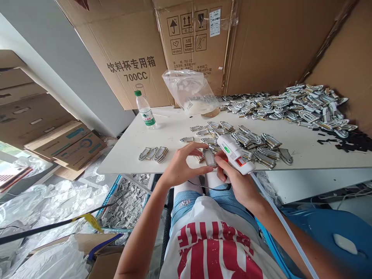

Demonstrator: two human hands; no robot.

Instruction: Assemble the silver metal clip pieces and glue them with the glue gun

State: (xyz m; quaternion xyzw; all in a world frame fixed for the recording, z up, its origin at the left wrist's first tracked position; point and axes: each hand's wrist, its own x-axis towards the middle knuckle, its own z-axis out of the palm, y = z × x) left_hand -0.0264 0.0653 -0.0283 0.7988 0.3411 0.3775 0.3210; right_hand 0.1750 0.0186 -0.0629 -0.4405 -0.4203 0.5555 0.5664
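Note:
My left hand (184, 162) pinches a small oval-ended frame piece (209, 158) between thumb and fingers at the table's front edge. In my right hand (234, 172) is a white hot glue gun (236, 154), lying over the piles, with a long pale glue stick (286, 224) trailing from its back. The right fingertips are close to the frame piece's right side; whether they touch it I cannot tell. Behind both hands lies a loose heap of similar grey and white pieces (247, 138). A small row of them (153, 154) lies left of my left hand.
A water bottle (145, 110) and a clear plastic bag (192, 91) stand on the white table (122, 155). Large cardboard boxes (130, 50) wall the back. A big pile of pieces (305, 106) and black strips (348, 141) fill the right. Below left is a full crate (128, 201).

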